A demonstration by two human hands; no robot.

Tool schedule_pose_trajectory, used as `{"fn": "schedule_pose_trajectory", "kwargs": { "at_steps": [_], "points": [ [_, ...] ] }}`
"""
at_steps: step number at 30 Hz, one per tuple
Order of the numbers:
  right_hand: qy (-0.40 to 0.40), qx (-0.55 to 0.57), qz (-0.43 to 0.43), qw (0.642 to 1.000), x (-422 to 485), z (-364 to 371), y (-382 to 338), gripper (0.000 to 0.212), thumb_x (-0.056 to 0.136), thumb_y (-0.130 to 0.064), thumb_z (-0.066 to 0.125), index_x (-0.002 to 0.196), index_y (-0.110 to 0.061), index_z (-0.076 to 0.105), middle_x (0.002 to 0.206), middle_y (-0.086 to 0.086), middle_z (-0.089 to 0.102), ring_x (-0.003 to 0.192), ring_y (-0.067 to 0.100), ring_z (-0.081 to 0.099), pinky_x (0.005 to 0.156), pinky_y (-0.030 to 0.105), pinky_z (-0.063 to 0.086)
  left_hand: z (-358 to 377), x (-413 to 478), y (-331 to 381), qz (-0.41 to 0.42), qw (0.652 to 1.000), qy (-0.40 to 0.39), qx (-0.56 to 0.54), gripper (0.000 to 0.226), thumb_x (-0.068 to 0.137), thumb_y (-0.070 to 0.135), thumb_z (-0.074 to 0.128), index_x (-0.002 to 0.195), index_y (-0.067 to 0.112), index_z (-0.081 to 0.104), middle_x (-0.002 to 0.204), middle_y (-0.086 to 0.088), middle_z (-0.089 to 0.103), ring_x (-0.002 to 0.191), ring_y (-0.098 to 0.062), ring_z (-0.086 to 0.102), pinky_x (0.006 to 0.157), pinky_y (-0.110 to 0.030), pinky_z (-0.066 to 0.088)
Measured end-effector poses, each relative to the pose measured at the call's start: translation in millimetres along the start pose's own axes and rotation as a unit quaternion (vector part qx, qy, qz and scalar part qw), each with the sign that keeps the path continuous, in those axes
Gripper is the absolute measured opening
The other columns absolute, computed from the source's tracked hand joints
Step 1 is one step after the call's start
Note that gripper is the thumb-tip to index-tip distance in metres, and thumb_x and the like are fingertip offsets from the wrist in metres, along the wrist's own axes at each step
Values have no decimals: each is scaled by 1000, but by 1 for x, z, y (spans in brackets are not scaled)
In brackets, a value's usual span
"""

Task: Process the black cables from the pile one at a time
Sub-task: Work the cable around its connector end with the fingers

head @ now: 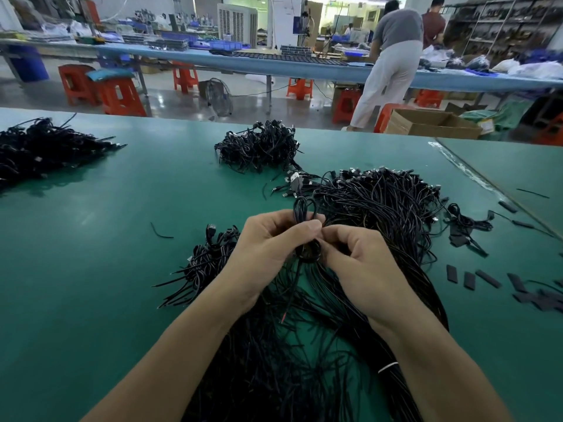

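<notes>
Loose cable pile [380, 208] on table [91, 239] centre-right; bundled heap [259, 147] behind, another [45, 147] far left

- No text, number, brand or sign is legible from where I sit.
- White tag [293, 178] on a plug at the far-left edge of the main cable pile [380, 208]: dark print is present, but too small for me to read.
- Cardboard box [432, 123], beyond the pile and to its right: the faces I can see carry no readable print.
- Pale sticker [487, 127], just right of that box: blurred, content cannot be told.
- Blue panel [300, 24], far beyond the pile: markings blurred.
</notes>
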State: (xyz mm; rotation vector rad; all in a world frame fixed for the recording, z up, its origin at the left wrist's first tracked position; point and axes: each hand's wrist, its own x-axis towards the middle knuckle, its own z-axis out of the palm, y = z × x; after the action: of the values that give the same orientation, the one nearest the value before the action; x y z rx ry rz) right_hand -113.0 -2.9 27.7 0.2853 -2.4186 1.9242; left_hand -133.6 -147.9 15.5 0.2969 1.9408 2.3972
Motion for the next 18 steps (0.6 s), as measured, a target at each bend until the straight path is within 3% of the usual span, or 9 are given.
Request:
{"fn": "schedule_pose_trajectory", "kwargs": {
  "at_steps": [2, 3, 5, 8, 12, 13, 15, 16, 18],
  "points": [
    [-12, 29, 29, 999, 0, 1, -1, 21, 99, -13, 59, 85, -15, 74, 79, 13, 74, 70, 14, 62, 69, 41, 55, -3, 0, -2, 0, 1000, -9, -15, 29, 76, 28, 77, 99, 10, 78, 96, -14, 76, 86, -19, 71, 75, -23, 57],
    [-20, 56, 45, 997, 1, 1, -1, 22, 99, -13, 57, 85, -13, 73, 71, 8, 73, 64, 8, 63, 61, 33, 58, -5, 0, -2, -3, 1000, -18, -19, 32, 75, 29, 76, 101, 10, 77, 95, -13, 76, 85, -18, 71, 75, -24, 57],
    [-29, 109, 67, 991, 0, 1, 0, 24, 101, -11, 52, 84, -8, 69, 51, -7, 63, 47, -3, 57, 44, 13, 45, -10, -1, 0, -4, 999, -44, 0, 34, 75, 33, 77, 102, 13, 78, 94, -10, 75, 85, -17, 70, 78, -28, 58],
    [-24, 97, 61, 993, 3, -3, 12, 29, 103, -18, 50, 86, -16, 73, 52, -12, 57, 46, -3, 51, 47, 9, 40, -22, 3, -1, -7, 995, -59, 78, 22, 76, 38, 76, 93, 24, 79, 90, -2, 74, 82, -12, 69, 73, -25, 57],
    [-17, -150, 78, 985, 11, -17, 40, 20, 100, -37, 53, 111, -31, 69, 80, -16, 62, 66, -2, 57, 61, 11, 46, -49, 16, -10, -44, 959, 55, 273, 6, 88, 28, 74, 93, 24, 73, 83, -1, 75, 71, -15, 67, 71, -30, 55],
    [-25, -250, 80, 964, 11, -20, 48, 23, 101, -38, 52, 119, -30, 63, 92, -13, 62, 77, -1, 59, 68, 13, 48, -58, 19, -13, -50, 945, 86, 313, 7, 88, 27, 74, 94, 23, 72, 81, 0, 74, 67, -14, 65, 69, -30, 53],
    [-51, -452, 99, 885, 9, -21, 63, 32, 102, -38, 49, 131, -26, 55, 115, -4, 57, 99, 13, 58, 82, 28, 51, -71, 21, -16, -54, 912, 132, 384, 20, 84, 30, 77, 99, 21, 67, 77, 4, 72, 57, -7, 63, 59, -22, 50],
    [-60, -510, 120, 850, 7, -19, 70, 33, 103, -37, 48, 131, -22, 53, 120, 1, 54, 104, 19, 56, 86, 33, 51, -75, 21, -17, -55, 892, 150, 424, 29, 82, 32, 77, 106, 23, 63, 78, 5, 70, 59, -5, 63, 57, -19, 47],
    [-70, -540, 164, 822, 2, -13, 84, 30, 103, -33, 49, 128, -17, 53, 122, 5, 52, 105, 23, 56, 85, 35, 52, -80, 20, -22, -68, 850, 174, 493, 48, 82, 33, 75, 124, 21, 56, 85, 1, 65, 76, -11, 62, 67, -27, 48]
  ]
}}
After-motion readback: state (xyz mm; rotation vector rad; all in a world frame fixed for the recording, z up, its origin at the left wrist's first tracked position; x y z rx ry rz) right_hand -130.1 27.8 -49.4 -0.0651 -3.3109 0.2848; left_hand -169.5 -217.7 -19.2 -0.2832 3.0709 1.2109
